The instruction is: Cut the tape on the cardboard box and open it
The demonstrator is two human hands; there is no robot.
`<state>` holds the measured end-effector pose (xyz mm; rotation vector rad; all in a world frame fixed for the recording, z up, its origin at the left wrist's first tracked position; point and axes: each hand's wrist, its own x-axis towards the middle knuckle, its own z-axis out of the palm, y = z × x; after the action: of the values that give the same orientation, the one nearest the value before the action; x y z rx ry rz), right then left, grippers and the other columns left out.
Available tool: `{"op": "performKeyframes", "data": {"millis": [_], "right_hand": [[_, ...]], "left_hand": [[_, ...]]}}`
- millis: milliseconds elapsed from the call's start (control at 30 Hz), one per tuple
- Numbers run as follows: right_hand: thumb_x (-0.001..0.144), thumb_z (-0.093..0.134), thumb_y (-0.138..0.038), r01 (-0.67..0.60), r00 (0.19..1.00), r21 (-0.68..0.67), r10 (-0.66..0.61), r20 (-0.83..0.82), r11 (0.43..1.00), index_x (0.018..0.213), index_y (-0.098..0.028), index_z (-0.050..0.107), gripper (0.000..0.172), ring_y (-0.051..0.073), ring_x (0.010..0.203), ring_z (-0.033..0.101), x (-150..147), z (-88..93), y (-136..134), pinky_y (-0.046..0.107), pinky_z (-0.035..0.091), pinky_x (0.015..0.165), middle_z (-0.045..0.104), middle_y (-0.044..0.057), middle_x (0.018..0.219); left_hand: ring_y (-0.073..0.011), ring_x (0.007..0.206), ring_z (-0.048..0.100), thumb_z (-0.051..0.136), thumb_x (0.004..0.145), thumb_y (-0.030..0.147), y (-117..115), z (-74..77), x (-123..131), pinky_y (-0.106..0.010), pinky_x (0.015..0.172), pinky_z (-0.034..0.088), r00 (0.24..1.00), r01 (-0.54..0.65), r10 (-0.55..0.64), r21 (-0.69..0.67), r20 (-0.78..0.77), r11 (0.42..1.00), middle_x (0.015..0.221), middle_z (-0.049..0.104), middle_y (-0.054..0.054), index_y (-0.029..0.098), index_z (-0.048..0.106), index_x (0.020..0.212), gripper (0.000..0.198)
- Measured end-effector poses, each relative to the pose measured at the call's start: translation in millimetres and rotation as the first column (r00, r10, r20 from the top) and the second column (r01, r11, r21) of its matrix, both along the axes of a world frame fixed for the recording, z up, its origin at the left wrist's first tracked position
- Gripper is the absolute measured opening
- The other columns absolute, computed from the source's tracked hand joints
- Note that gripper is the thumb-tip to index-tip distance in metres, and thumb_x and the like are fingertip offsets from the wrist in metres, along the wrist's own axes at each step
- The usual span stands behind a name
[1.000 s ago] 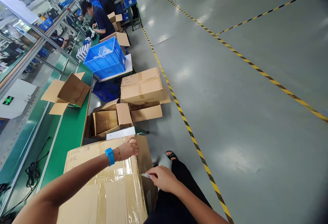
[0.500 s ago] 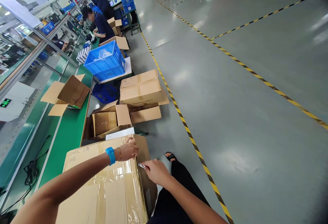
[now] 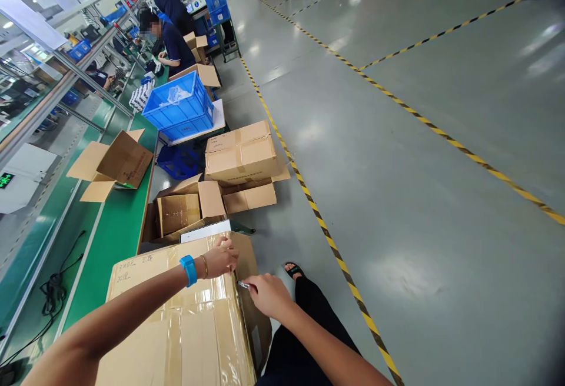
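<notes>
A large taped cardboard box (image 3: 194, 333) with handwriting on its top stands directly before me. At its far right edge is my left hand (image 3: 222, 256), fingers curled and pinched; what lies between them is too small to make out. My right hand (image 3: 269, 295) is closed round a slim silver utility knife (image 3: 243, 285), mostly hidden in the fist. Its metal tip points left and touches or nearly touches the box's right top edge, just below my left hand. Clear shiny packing tape (image 3: 233, 330) runs along that edge.
Left is a green workbench (image 3: 110, 233) with an open carton (image 3: 123, 159) and a black cable (image 3: 53, 295). Ahead are more cartons (image 3: 241, 153) and a blue crate (image 3: 180, 106). Co-workers (image 3: 174, 45) sit and stand farther off. Yellow-black floor tape (image 3: 324, 227) runs at right.
The view has shifted very slightly. Both hands and the knife stay in nearly the same place at the box edge.
</notes>
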<state>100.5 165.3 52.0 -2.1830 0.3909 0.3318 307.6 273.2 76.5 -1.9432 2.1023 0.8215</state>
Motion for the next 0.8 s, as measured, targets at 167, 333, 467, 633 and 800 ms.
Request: {"op": "performKeyframes", "data": {"millis": [167, 333, 467, 633, 800], "right_hand": [[0.095, 0.045, -0.024, 0.03, 1.0, -0.012, -0.03, 0.002, 0.999, 0.118, -0.036, 0.073, 0.038, 0.023, 0.098, 0.074, -8, -2.6, 5, 0.03, 0.049, 0.077, 0.079, 0.001, 0.109], [0.095, 0.045, -0.023, 0.052, 0.999, -0.041, -0.053, -0.013, 0.998, 0.121, -0.035, 0.072, 0.039, 0.024, 0.094, 0.075, -15, -1.1, 14, 0.03, 0.049, 0.074, 0.08, 0.003, 0.106], [0.096, 0.045, -0.022, 0.066, 0.997, -0.062, -0.067, -0.024, 0.996, 0.123, -0.033, 0.071, 0.039, 0.024, 0.093, 0.076, -19, 1.0, 18, 0.03, 0.049, 0.073, 0.08, 0.005, 0.104], [0.097, 0.044, -0.023, 0.063, 0.998, -0.073, -0.064, -0.011, 0.995, 0.127, -0.035, 0.068, 0.04, 0.022, 0.096, 0.075, -15, 1.9, 19, 0.029, 0.05, 0.074, 0.079, 0.003, 0.109], [0.095, 0.047, -0.023, 0.036, 0.999, -0.083, -0.037, -0.006, 0.996, 0.117, -0.036, 0.074, 0.037, 0.022, 0.09, 0.076, -13, 2.2, 14, 0.028, 0.049, 0.07, 0.081, 0.003, 0.101]], "left_hand": [[-0.0239, 0.104, 0.049, 0.072, 0.082, 0.015, 2, -4.7, 0, -0.044, 0.104, 0.024, 1.0, -0.016, 0.016, -0.009, 0.0, 1.0, 0.091, 0.067, 0.0, 0.025, 0.069, 0.079, 0.011], [-0.0252, 0.104, 0.051, 0.073, 0.082, 0.016, 2, -5.9, 0, -0.048, 0.104, 0.027, 1.0, -0.024, 0.024, 0.004, -0.005, 1.0, 0.093, 0.067, -0.001, 0.022, 0.07, 0.08, 0.007], [-0.0255, 0.105, 0.051, 0.072, 0.082, 0.014, 2, -5.3, 0, -0.049, 0.104, 0.026, 0.999, -0.034, 0.034, 0.011, -0.005, 0.999, 0.093, 0.067, -0.001, 0.022, 0.07, 0.08, 0.008], [-0.0244, 0.104, 0.05, 0.073, 0.081, 0.013, 3, -6.0, -1, -0.046, 0.103, 0.024, 0.999, -0.045, 0.045, 0.012, -0.001, 0.999, 0.093, 0.068, 0.0, 0.024, 0.069, 0.078, 0.012], [-0.0232, 0.104, 0.05, 0.072, 0.082, 0.013, 3, -5.2, -1, -0.044, 0.103, 0.023, 0.999, -0.05, 0.05, 0.011, 0.007, 0.999, 0.093, 0.067, 0.001, 0.025, 0.069, 0.08, 0.012]]}}
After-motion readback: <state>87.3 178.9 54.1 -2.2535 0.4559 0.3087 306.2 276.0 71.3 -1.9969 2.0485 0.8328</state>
